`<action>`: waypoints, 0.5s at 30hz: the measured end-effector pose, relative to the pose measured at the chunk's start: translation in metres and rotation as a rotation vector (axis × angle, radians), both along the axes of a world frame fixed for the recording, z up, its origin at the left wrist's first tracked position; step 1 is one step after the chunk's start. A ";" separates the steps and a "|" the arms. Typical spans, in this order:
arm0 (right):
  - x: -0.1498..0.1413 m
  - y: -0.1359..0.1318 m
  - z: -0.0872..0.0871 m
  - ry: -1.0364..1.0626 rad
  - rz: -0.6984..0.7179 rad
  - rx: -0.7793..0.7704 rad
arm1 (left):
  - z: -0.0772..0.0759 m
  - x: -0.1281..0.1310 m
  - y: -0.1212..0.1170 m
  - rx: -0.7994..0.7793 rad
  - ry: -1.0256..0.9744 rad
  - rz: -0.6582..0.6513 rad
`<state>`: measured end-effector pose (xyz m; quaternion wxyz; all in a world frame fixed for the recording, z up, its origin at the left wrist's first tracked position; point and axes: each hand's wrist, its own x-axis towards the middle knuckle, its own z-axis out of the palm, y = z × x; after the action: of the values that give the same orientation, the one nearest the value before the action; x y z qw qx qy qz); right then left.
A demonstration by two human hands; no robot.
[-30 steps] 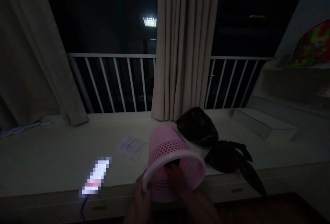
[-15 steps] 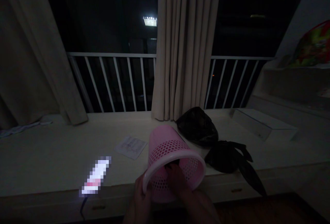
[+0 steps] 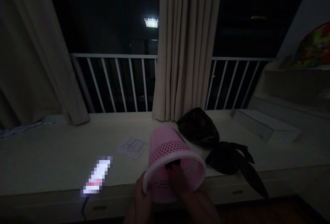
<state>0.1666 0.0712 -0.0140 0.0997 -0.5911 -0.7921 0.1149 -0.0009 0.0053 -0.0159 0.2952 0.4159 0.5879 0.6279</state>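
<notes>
A pink perforated wastebasket [image 3: 167, 148] lies tipped on its side on the pale window ledge [image 3: 51, 152], its mouth towards me. My left hand [image 3: 140, 200] grips the lower left of its rim. My right hand [image 3: 177, 181] reaches inside the basket, fingers curled at a small dark thing near the bottom that I cannot make out. The room is very dim.
Two crumpled black plastic bags [image 3: 198, 126] [image 3: 229, 158] lie right of the basket. A paper slip [image 3: 131, 146] and a lit phone [image 3: 96, 177] with a cable lie to its left. A flat white box [image 3: 265, 127] sits far right. Curtains [image 3: 185, 45] and a railing [image 3: 116, 79] stand behind.
</notes>
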 end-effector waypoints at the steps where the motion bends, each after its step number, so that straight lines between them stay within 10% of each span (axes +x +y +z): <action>1: 0.000 0.000 0.000 0.001 0.003 0.001 | -0.001 0.000 0.001 -0.011 -0.008 -0.002; 15: 0.000 0.002 -0.005 -0.003 0.000 -0.006 | 0.010 0.003 -0.001 -0.069 -0.028 -0.012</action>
<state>0.1666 0.0736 -0.0193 0.0970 -0.5916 -0.7919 0.1163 0.0019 0.0046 -0.0062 0.3213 0.4005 0.6023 0.6112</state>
